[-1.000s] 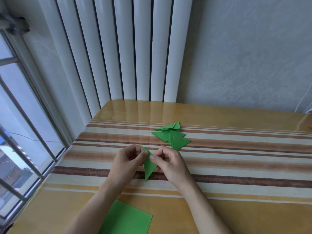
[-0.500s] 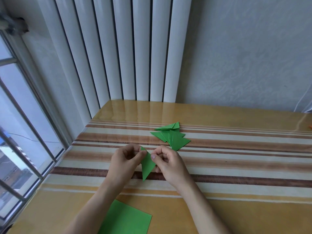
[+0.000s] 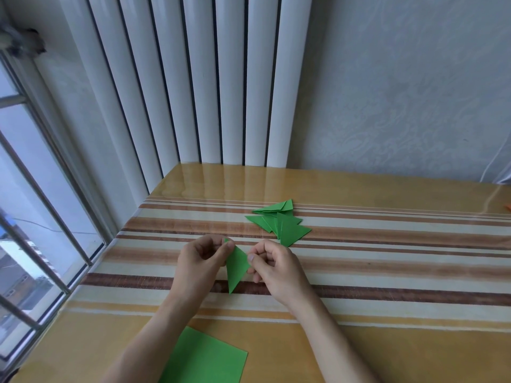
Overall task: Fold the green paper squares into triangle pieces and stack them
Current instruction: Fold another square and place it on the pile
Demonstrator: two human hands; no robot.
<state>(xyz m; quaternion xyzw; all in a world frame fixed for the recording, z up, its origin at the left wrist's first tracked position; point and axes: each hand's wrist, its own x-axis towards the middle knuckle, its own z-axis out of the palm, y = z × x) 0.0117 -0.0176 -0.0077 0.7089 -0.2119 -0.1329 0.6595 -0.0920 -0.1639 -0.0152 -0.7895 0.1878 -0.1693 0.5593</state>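
Here the table meets the window at nine o'clock. The left hand pinches the folded triangle at its upper corner; the right hand pinches its right corner. Finished triangles lie at one o'clock. The green square is cut off at six.

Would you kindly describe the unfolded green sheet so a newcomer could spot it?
On the striped table, look at the near edge, below the left forearm. The green sheet lies flat there, a plain square, unlike the folded triangles piled farther back.
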